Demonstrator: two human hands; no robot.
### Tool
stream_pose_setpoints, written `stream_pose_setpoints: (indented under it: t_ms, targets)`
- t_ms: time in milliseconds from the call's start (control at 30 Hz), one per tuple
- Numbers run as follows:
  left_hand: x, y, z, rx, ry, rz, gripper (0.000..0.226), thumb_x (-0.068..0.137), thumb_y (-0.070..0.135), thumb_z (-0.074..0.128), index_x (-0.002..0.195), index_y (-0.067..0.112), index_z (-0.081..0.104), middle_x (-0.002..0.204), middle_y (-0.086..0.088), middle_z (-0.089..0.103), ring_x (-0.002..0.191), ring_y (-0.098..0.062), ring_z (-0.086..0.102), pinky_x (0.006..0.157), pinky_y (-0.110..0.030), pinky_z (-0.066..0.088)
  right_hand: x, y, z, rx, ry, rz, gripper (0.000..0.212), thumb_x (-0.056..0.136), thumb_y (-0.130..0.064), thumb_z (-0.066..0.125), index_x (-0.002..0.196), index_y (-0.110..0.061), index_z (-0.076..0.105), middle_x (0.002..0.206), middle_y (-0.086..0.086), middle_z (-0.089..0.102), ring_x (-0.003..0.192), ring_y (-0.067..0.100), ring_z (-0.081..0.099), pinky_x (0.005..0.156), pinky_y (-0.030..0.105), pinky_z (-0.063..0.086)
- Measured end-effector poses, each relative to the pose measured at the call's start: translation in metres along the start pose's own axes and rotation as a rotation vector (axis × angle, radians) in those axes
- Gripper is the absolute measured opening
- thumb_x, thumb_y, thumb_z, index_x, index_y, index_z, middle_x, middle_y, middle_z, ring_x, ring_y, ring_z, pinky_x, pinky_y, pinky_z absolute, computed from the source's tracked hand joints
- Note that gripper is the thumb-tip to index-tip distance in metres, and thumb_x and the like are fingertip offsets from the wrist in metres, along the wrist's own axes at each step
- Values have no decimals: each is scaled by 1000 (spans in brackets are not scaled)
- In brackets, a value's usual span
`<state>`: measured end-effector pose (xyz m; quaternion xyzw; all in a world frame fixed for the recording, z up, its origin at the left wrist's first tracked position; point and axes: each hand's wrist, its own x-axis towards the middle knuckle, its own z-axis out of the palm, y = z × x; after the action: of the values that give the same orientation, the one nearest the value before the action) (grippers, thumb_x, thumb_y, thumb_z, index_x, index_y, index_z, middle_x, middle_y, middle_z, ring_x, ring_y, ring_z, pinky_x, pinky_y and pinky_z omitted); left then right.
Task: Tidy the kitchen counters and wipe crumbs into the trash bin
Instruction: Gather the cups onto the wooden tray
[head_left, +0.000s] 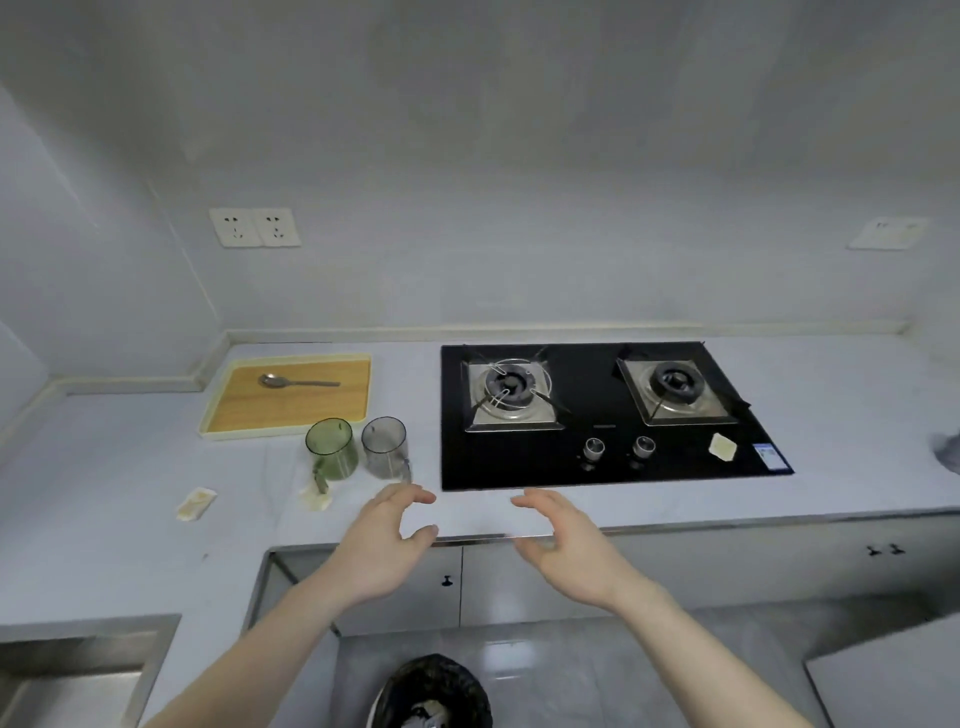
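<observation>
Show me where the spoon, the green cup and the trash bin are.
spoon (298, 382), head view, on the handle near the bowl.
green cup (332, 451), head view, on its side wall.
trash bin (441, 675), head view, on the black liner at its rim.
</observation>
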<state>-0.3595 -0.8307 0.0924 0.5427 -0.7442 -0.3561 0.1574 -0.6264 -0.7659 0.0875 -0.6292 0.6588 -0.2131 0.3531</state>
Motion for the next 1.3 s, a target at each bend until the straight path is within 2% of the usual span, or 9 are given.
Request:
stream_pose_setpoints:
  t_ms: [133, 267, 367, 467, 700, 933, 1033, 1167, 1300]
  targets:
    - [-11, 81, 60, 38, -5, 139, 35, 94, 36, 61, 128, 36, 55, 141, 17, 46, 131, -6, 43, 105, -21, 32, -71, 55, -55, 14, 90, 31, 50, 94, -28, 67, 143, -31, 52, 154, -14, 39, 142, 3, 37, 116, 27, 34]
    - [-30, 145, 113, 46, -59, 241, 38, 94, 37, 61, 131, 37, 54, 144, 19, 43, 135, -6, 40, 111, -24, 32, -134, 94, -97, 11, 157, 76, 53, 94, -31, 67, 144, -33, 51, 153, -17, 37, 139, 0, 38, 102, 11, 35]
    - [-36, 177, 135, 88, -115, 312, 41, 93, 38, 61, 132, 39, 51, 146, 22, 39, 137, -6, 37, 113, -26, 31, -165, 110, -125, 16, 223, 77, 54, 93, -31, 68, 144, -34, 51, 153, -17, 37, 139, -1, 37, 113, 22, 34]
    - [-34, 212, 149, 140, -130, 364, 42, 93, 43, 60, 134, 42, 50, 149, 23, 36, 137, -5, 35, 109, -21, 28, -190, 126, -154, 32, 294, 99, 54, 92, -30, 68, 143, -35, 51, 152, -17, 39, 139, 1, 39, 117, 31, 35]
    - [-14, 283, 176, 186, -127, 453, 42, 94, 41, 61, 136, 37, 52, 149, 20, 38, 139, -5, 34, 113, -23, 28, -215, 166, -209, 30, 375, 129, 54, 92, -30, 68, 143, -35, 51, 151, -17, 40, 138, 1, 41, 116, 32, 37]
    - [45, 330, 225, 194, -171, 480, 43, 93, 42, 61, 135, 39, 52, 151, 21, 37, 139, -5, 35, 116, -28, 32, -202, 222, -267, 32, 419, 161, 53, 92, -31, 69, 143, -35, 51, 152, -17, 38, 138, -1, 39, 116, 29, 37]
    - [83, 352, 249, 172, -194, 479, 43, 93, 43, 61, 135, 42, 52, 151, 23, 35, 139, -3, 34, 116, -28, 31, -187, 249, -296, 29, 421, 179, 52, 94, -33, 68, 143, -35, 51, 153, -16, 38, 138, -2, 38, 115, 24, 34]
    - [135, 390, 278, 143, -210, 497, 43, 94, 42, 61, 135, 41, 51, 144, 29, 35, 136, -3, 35, 106, -28, 43, -164, 282, -348, -10, 414, 209, 52, 95, -34, 66, 144, -34, 49, 155, -14, 37, 139, 0, 38, 112, 17, 30]
    - [179, 434, 304, 170, -233, 537, 44, 95, 40, 61, 138, 34, 52, 150, 16, 39, 136, -8, 39, 106, -30, 44, -151, 314, -392, -26, 460, 259, 50, 96, -32, 66, 143, -33, 51, 153, -13, 39, 132, -1, 43, 99, -4, 19]
